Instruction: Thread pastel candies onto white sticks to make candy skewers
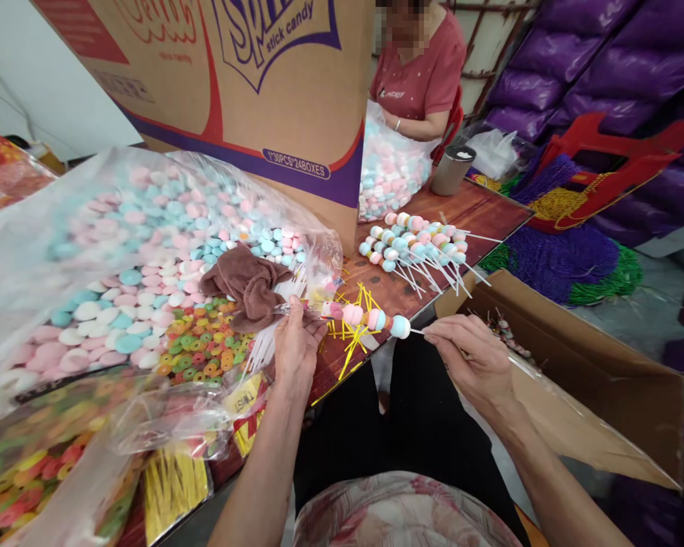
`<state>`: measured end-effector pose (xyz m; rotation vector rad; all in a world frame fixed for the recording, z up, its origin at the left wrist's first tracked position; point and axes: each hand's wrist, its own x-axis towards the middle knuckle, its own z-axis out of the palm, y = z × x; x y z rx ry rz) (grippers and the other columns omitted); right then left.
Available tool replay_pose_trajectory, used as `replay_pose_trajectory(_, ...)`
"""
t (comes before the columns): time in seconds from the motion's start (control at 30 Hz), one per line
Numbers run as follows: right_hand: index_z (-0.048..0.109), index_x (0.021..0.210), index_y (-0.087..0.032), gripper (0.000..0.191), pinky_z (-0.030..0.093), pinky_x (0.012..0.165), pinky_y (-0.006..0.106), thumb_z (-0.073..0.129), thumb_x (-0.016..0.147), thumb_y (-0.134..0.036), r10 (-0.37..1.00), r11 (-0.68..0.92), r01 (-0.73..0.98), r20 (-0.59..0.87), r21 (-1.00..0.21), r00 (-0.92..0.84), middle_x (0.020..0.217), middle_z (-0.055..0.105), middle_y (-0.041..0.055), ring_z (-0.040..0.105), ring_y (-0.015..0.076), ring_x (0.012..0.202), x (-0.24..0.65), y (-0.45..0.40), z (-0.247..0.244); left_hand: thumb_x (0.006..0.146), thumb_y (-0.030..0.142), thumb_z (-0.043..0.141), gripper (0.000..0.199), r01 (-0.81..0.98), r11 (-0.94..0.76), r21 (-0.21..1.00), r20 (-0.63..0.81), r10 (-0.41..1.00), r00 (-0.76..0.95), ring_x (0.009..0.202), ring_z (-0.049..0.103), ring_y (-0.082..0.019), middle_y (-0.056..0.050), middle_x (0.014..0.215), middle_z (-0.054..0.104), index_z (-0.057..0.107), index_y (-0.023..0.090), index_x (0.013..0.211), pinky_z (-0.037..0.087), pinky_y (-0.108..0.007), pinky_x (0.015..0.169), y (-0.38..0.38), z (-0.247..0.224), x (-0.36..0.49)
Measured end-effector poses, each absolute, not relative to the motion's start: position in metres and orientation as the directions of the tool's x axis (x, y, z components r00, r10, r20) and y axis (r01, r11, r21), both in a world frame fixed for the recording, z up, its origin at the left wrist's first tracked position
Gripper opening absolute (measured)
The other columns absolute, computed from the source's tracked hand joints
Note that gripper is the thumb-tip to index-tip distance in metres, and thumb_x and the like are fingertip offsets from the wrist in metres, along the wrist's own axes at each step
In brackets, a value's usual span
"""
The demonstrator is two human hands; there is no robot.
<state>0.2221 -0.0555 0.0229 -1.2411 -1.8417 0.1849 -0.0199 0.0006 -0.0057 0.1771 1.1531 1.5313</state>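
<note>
A candy skewer (370,317) lies level between my hands, strung with pink, white and blue sweets and small gummy rings. My right hand (473,357) pinches the bare end of its white stick. At the other end, my left hand (297,342) has thumb and fingers closed on what looks like a clear printed wrapper (313,308) around the skewer's tip. Just beyond my left hand are a brown cloth (245,285) and a bundle of white sticks (262,349). Yellow twist ties (350,349) lie scattered on the table under the skewer.
Finished-looking skewers (416,247) are piled at the table's right. Loose sweets (108,311) and gummy rings (199,338) spread on the left. A large carton (251,91) stands behind; an open box (598,380) sits at lower right. Across the table, a person (419,76) sits by a cup (453,169).
</note>
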Motion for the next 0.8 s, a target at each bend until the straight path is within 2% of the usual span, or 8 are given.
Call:
replay_pose_trajectory(0.23, 0.069, 0.090, -0.022, 0.012, 0.044, 0.071, 0.035, 0.060, 0.092, -0.014, 0.773, 0.543, 0.705, 0.599, -0.456, -0.208, 0.084, 0.073, 0.0039, 0.065, 0.0180, 0.078, 0.223, -0.053, 0.018, 0.076, 0.045, 0.077, 0.032, -0.680, 0.129, 0.721, -0.450, 0.834, -0.319, 0.072, 0.068, -0.014, -0.004, 0.085, 0.071, 0.063, 0.017, 0.086, 0.054, -0.028, 0.071, 0.001, -0.002, -0.018)
replay_pose_trajectory(0.33, 0.069, 0.090, -0.022, 0.012, 0.043, 0.071, 0.035, 0.059, 0.093, -0.016, 0.788, 0.540, 0.712, 0.566, -0.449, -0.241, 0.085, 0.073, 0.0040, 0.064, 0.0176, 0.076, 0.222, -0.053, 0.020, 0.080, 0.047, 0.072, 0.032, -0.644, 0.120, 0.755, -0.420, 0.844, -0.335, 0.067, 0.066, -0.014, -0.004, 0.081, 0.071, 0.062, 0.016, 0.083, 0.055, -0.028, 0.070, 0.001, 0.000, -0.016)
replay_pose_trajectory(0.53, 0.067, 0.087, -0.022, 0.015, 0.042, 0.070, 0.034, 0.056, 0.096, -0.022, 0.841, 0.510, 0.694, 0.463, -0.508, -0.280, 0.083, 0.070, 0.0036, 0.060, 0.0172, 0.073, 0.219, -0.056, 0.020, 0.082, 0.048, 0.069, 0.034, -0.585, 0.118, 0.802, -0.351, 0.886, -0.302, 0.062, 0.065, -0.013, -0.005, 0.074, 0.070, 0.064, 0.015, 0.077, 0.055, -0.025, 0.066, -0.001, 0.000, -0.015)
replay_pose_trajectory(0.67, 0.067, 0.086, -0.022, 0.018, 0.043, 0.070, 0.032, 0.054, 0.097, -0.026, 0.893, 0.426, 0.709, 0.388, -0.562, -0.228, 0.078, 0.066, 0.0033, 0.058, 0.0179, 0.074, 0.219, -0.059, 0.013, 0.083, 0.046, 0.069, 0.033, -0.578, 0.175, 0.797, -0.369, 0.898, -0.238, 0.063, 0.067, -0.015, -0.007, 0.077, 0.072, 0.065, 0.014, 0.083, 0.056, -0.027, 0.062, -0.001, 0.001, -0.019)
replay_pose_trajectory(0.8, 0.066, 0.085, -0.022, 0.019, 0.043, 0.070, 0.031, 0.053, 0.098, -0.025, 0.927, 0.375, 0.662, 0.283, -0.649, -0.246, 0.078, 0.064, 0.0026, 0.058, 0.0169, 0.074, 0.221, -0.061, 0.012, 0.084, 0.042, 0.069, 0.031, -0.551, 0.274, 0.788, -0.426, 0.889, -0.168, 0.056, 0.065, -0.014, -0.006, 0.071, 0.070, 0.063, 0.012, 0.081, 0.056, -0.026, 0.058, 0.001, 0.004, -0.026)
